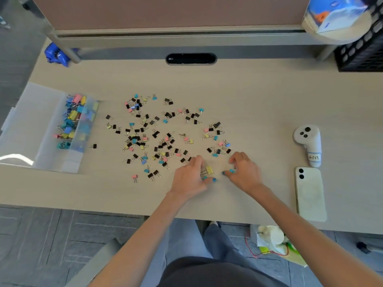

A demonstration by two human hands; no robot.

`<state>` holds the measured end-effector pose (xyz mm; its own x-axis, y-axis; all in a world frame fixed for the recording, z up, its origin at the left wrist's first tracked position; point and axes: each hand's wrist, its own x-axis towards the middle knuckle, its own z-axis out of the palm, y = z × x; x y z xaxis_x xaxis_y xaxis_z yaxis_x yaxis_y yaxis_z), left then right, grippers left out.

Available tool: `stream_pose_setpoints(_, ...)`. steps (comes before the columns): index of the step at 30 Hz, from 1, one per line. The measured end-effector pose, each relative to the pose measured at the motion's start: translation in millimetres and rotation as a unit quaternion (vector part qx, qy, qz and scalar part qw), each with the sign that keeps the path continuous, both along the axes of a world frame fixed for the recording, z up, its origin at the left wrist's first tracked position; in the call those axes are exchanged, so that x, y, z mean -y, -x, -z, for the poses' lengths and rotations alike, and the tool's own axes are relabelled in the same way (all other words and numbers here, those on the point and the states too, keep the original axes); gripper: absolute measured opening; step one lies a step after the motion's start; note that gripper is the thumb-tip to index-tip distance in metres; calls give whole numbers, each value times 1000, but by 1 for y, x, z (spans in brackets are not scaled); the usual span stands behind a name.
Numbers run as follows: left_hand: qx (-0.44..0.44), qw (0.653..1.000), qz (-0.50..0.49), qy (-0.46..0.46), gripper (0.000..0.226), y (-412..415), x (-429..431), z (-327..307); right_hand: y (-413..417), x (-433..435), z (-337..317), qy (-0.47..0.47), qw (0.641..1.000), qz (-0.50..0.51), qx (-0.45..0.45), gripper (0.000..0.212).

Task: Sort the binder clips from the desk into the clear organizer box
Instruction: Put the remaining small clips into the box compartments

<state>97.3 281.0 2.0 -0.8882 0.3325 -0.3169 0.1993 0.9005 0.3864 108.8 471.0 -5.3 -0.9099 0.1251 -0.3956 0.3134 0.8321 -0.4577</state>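
Note:
Several small binder clips (pixel 161 137) in black, blue, pink and yellow lie scattered over the middle of the desk. At the left stands the clear organizer box (pixel 62 162), lid open, holding larger coloured clips (pixel 71 116) in its compartments. My left hand (pixel 189 177) rests on the desk near the front edge of the scatter, its fingers closed on the wire handles of a yellow binder clip (pixel 209 170). Just to the right, my right hand (pixel 245 171) hovers with fingers curled and thumb near the index finger. A blue spot shows at those fingertips; whether it is a clip or a nail is unclear.
A white controller (pixel 308 141) and a white phone (pixel 309 193) lie at the right of the desk. A black mesh basket (pixel 360 52) stands at the back right, and a blue object (pixel 56 54) at the back left. A cable slot (pixel 190 59) sits at the back centre.

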Motion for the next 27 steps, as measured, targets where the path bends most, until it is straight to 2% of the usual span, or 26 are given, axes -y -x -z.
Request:
stream_pose_setpoints(3,-55,995,45,73,58,-16,-11,7,-13,0,4,-60,997,-40,15,47)
stream_pose_setpoints(8,-94,990,54,87,42,-28,-14,16,-19,3,8,-68,996,-45,-22,33)
stream_pose_setpoints(11,-102,990,62,79,36,-26,-13,19,-15,5,5,27,999,23,-24,26)
stream_pose_setpoints(14,-98,991,67,61,28,-24,-14,22,-12,5,5,184,976,115,15,24)
stream_pose_setpoints(16,-94,992,69,42,24,-23,-15,23,-11,5,6,265,954,133,49,17)
stream_pose_setpoints(18,-95,993,58,23,22,-20,-13,20,-9,6,7,299,944,124,73,14)
stream_pose_setpoints(20,-90,995,35,-3,20,-16,-8,17,-7,8,6,246,963,71,88,17)
stream_pose_setpoints(22,-81,996,9,-37,18,-9,-1,12,-3,13,4,119,990,-30,73,25)
stream_pose_setpoints(24,-66,996,-19,-63,17,-3,7,11,1,23,-1,27,994,-104,31,36)
stream_pose_setpoints(27,-45,991,-80,-97,13,8,18,10,10,37,-2,-11,987,-160,-9,45)
